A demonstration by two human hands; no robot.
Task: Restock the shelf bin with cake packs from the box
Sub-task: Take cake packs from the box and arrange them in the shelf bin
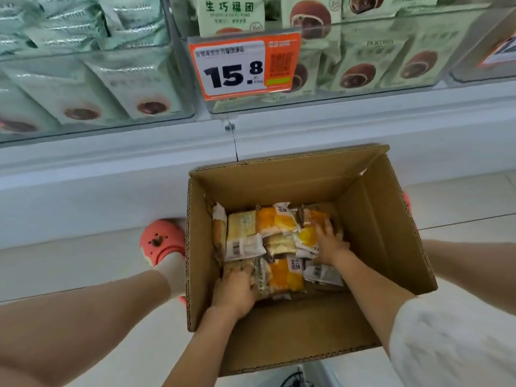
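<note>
A pale shop floor runs up to a white shelf base, and on the floor stands an open cardboard box [293, 325] with a loose layer of cake packs [275, 233] lying at its bottom, orange-and-yellow wrappers mixed with paler ones. Both hands are down inside it: the left hand [236, 289] presses fingers-down on packs at the near left of the pile, curled as if gathering them, and the right hand [329, 241] lies spread over packs at the right, fingers half bent; neither has visibly lifted anything, and whether either grip is fully closed is hard to tell. To do this well, I judge it best to sweep several packs together between the two palms and raise them flat, so the slippery wrappers do not fan out and drop. Above, clear shelf bins [349, 88] hold green-packaged round cakes, with an orange price tag [243, 65] hanging in front; which bin is to be filled cannot be told. The tall box walls, the tag and a coral clog [163, 241] just beside the box crowd the way up.
</note>
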